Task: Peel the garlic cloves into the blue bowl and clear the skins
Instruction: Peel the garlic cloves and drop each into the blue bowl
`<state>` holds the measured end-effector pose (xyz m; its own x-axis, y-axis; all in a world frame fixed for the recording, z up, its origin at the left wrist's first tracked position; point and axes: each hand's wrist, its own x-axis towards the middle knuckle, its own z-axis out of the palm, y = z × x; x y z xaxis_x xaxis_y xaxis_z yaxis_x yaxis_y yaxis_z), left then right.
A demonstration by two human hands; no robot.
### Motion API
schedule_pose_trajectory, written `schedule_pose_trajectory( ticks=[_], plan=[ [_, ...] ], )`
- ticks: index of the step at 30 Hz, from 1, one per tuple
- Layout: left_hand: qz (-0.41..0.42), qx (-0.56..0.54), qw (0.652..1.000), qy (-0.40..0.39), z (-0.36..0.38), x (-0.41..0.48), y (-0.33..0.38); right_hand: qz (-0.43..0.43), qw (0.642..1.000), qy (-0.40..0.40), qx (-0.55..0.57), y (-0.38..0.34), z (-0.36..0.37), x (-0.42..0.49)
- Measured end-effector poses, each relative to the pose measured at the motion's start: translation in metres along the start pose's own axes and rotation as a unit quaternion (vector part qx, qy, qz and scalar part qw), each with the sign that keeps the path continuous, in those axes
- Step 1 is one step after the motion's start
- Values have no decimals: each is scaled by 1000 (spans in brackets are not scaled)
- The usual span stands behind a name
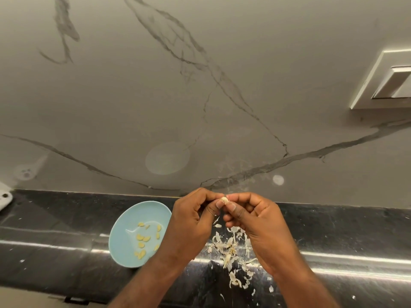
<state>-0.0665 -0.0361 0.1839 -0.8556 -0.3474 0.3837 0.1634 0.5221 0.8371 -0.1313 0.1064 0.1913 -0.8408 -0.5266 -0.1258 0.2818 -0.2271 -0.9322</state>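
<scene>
Two hands met above the black counter [55,218], the left hand [191,221] and the right hand [255,221] both pinching one pale garlic clove [224,200] between thumbs and curled fingertips. At eight o'clock from that clove the blue bowl [124,245] sat on the counter, partly behind the left wrist, with about a dozen peeled cloves [142,238] scattered inside. Papery skins [231,247] lay heaped on the counter at six o'clock from the clove, some trailing toward five o'clock. A marble-veined wall [133,96] rose behind, with a switch plate [387,81] at two o'clock.
</scene>
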Motion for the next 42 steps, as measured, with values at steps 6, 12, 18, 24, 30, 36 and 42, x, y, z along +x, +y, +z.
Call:
schedule_pose_trajectory(
  ticks=[6, 12, 18, 24, 30, 36, 42],
  plan=[
    [-18, -4, 1000, -7, 2, 0, 2, -9, 998, -19, -61, 0, -3, 3],
    [20, 45, 998, -26, 5, 0, -4, 31, 996, -45, -72, 5, -10, 3],
    [117, 74, 987, -78, -1, 2, -4, 134, 985, -96, 52, 0, -13, 3],
    [144, 140, 976, -81, -6, 1, -11, 90, 989, -112, -43, 4, -3, -5],
    [185, 220, 955, -76, -5, -3, -12, 56, 989, -88, -104, 7, 2, -10],
    [165, 265, 949, -50, 4, -8, -8, 26, 983, -38, -177, 16, 7, -13],
    [63, 186, 981, 11, 17, -13, -2, -74, 955, 21, -287, 19, 15, -13]
  ],
)
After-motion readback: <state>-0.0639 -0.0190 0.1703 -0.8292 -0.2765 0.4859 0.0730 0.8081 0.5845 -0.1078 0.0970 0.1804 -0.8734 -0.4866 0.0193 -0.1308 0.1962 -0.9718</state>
